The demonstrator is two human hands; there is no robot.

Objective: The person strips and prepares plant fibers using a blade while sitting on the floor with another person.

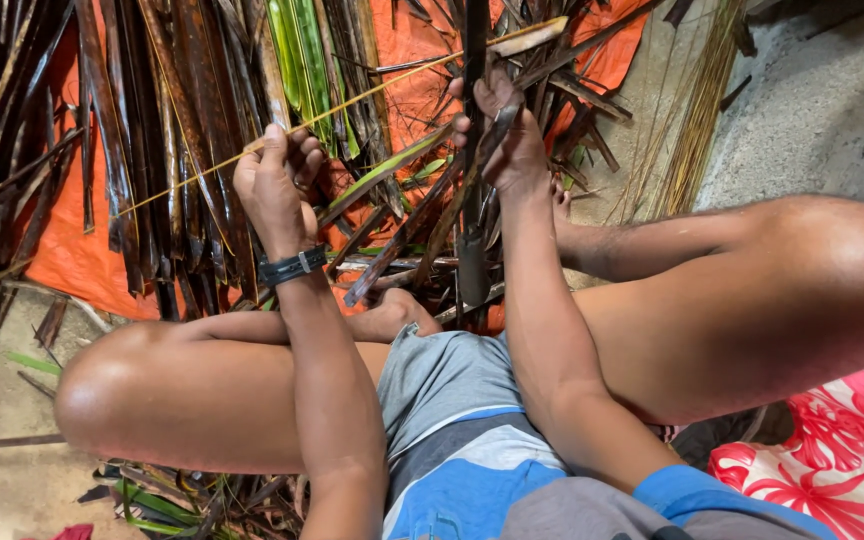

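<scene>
Two bare hands are busy over a big heap of dried palm leaves (167,150), with the person sitting cross-legged on the floor, knees spread wide to either side.

Left hand (274,185), the one with a dark wristband (292,266), has its grip pinched shut around a thin yellowish midrib (372,90). That stick runs on a long slant from down by the brown leaves at the left, through the fist, and up toward the top of the view, where it ends near a pale strip.

Right hand (502,135) is closed around a dark, flat blade-like tool (472,210) that stands roughly upright between the knees. Can't really tell whether it's a knife or just a stiff leaf stalk, since it blends into the dark fronds behind it. Fingers are curled tight on it, thumb side toward the left hand.

Underneath all the leaf mess is an orange tarp (77,260) spread on the concrete floor (822,100). A few still-green leaflets (302,50) sit among the brown ones near the top. Off to the right of the pile lies a bundle of stripped pale midribs (697,120), well apart from the hands. A red and white floral cloth (842,450) shows at the bottom right corner, beside the right leg.
</scene>
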